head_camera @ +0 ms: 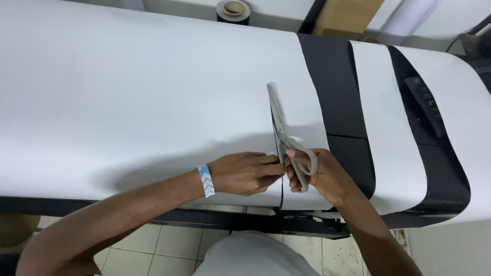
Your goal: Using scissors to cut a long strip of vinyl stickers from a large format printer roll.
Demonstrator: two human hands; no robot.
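Observation:
A wide white sheet (133,92) lies over a large black machine (353,148). My right hand (322,176) grips grey scissors (286,138) by the handles, blades pointing away along a straight cut in the sheet. A narrow strip of the sheet (302,112) sits to the right of the cut. My left hand (245,173), with a blue and white beaded wristband, pinches the sheet's edge just left of the scissors.
A roll of dark tape (233,10) stands at the far edge. A brown cardboard piece (348,15) leans behind the machine. A panel of black buttons (424,102) sits on the right. Tiled floor (158,245) shows below the machine.

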